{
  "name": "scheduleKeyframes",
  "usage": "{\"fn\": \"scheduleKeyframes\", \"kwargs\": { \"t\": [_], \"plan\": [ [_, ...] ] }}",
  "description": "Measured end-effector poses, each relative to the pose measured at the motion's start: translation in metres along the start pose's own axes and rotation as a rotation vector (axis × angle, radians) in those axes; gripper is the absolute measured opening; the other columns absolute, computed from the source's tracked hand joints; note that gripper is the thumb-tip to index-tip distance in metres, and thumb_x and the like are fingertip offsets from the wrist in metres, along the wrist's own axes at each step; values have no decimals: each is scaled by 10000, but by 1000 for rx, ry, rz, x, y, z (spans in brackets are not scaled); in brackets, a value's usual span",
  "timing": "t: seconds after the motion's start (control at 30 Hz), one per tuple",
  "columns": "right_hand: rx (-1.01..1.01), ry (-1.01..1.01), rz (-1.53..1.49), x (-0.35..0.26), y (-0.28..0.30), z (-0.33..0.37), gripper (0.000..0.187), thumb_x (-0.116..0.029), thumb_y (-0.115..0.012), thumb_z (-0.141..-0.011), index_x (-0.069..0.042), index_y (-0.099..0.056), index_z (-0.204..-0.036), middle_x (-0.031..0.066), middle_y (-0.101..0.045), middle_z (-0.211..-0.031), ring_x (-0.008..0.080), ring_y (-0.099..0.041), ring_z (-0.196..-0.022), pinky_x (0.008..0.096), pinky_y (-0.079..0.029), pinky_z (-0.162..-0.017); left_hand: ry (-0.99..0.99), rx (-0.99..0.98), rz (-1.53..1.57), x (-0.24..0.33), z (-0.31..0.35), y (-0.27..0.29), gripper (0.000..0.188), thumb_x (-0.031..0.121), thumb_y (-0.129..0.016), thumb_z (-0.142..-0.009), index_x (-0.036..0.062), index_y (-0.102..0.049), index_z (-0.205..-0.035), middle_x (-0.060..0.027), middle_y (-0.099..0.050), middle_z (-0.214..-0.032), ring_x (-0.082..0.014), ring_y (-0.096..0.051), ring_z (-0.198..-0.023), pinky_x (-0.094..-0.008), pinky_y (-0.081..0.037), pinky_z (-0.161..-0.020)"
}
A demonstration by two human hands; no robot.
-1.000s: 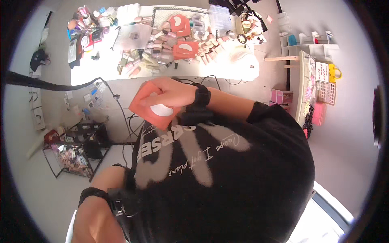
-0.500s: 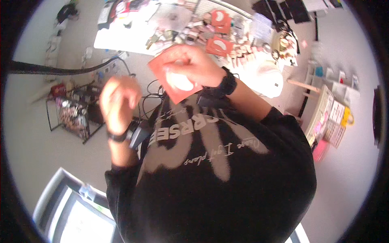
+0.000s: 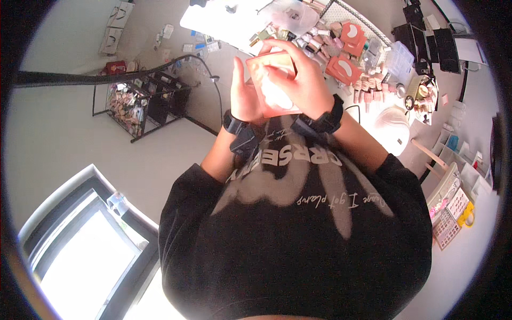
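Note:
In front of my chest, a flat coral-red packet (image 3: 278, 110) with a bright white curved shape on its face is in my right hand (image 3: 306, 85). That hand's fingers wrap over the top and right side, with the thumb lying across the face. My left hand (image 3: 245, 98) is upright at the packet's left edge, one digit stretched up and apart from it. Its other fingers are partly hidden behind the packet. Two similar coral packets, one at the back (image 3: 352, 33) and one nearer (image 3: 343, 70), lie on the table beyond, each with a white crescent.
Small bottles and tubes (image 3: 370, 88) crowd the table around a clear plastic box (image 3: 399, 58). A white rounded device (image 3: 392, 128) stands at the near right. To the left is a black-framed rack (image 3: 128, 109) of small goods. A dark cable (image 3: 216, 80) hangs nearby.
My left hand has moved right and up to the packet's left edge. The packet in my right hand has turned more upright. The whole view has shifted, with the table now farther right.

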State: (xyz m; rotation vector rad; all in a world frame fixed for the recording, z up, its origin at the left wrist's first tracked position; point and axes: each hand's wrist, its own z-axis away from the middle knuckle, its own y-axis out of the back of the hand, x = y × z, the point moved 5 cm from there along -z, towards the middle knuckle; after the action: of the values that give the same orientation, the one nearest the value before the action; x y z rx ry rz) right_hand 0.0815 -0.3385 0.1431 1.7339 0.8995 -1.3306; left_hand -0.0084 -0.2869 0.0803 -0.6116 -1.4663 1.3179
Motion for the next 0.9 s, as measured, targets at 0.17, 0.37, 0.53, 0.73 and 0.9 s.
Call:
{"fn": "scheduleKeyframes", "kwargs": {
  "t": [0.17, 0.37, 0.53, 0.73, 0.9],
  "plan": [
    [-46, 281, 263, 12, 46, -9, 362, -79, -679, -814, -45, -597, -1165, 102, -609, -1119, 210, -609, -980, 304, -486, -838, 45, 45, 35, -3, 6, -22, 682, 420, -531, -871, 182, -277, -1458, -201, -499, -1297, -362, -554, -1112, -537, -487, -895],
    [-213, 283, 579, -23, 71, 14, 564, -159, -801, -657, -116, -611, -1186, 97, -541, -1282, 288, -540, -1152, 398, -422, -979, 2, 99, 51, -25, -10, -7, 510, 342, -535, -885, 111, -409, -1322, -180, -549, -1196, -335, -599, -993, -467, -520, -831],
    [-418, 106, 486, 15, 65, 22, 662, -163, -786, -579, -165, -595, -1214, 69, -457, -1381, 272, -434, -1263, 420, -361, -1023, -28, 284, 108, -50, -31, 42, 399, 297, -477, -920, 17, -473, -1204, -134, -590, -1132, -265, -589, -1002, -380, -494, -880],
    [-241, 341, 660, 52, 82, 41, 645, -258, -801, -659, -147, -570, -1251, 97, -432, -1400, 296, -433, -1272, 433, -368, -1025, -103, 127, 83, -48, -39, -5, 440, 275, -529, -908, 87, -408, -1287, -157, -580, -1132, -288, -589, -969, -423, -510, -836],
    [-239, -230, 406, 151, 144, 54, 549, -329, -658, -849, -98, -477, -1313, 171, -504, -1312, 344, -500, -1201, 419, -408, -1004, -113, 304, -13, -40, -29, 20, 289, 295, -577, -885, 122, -486, -1098, -125, -573, -1030, -268, -599, -859, -440, -555, -694]
  ]
}}
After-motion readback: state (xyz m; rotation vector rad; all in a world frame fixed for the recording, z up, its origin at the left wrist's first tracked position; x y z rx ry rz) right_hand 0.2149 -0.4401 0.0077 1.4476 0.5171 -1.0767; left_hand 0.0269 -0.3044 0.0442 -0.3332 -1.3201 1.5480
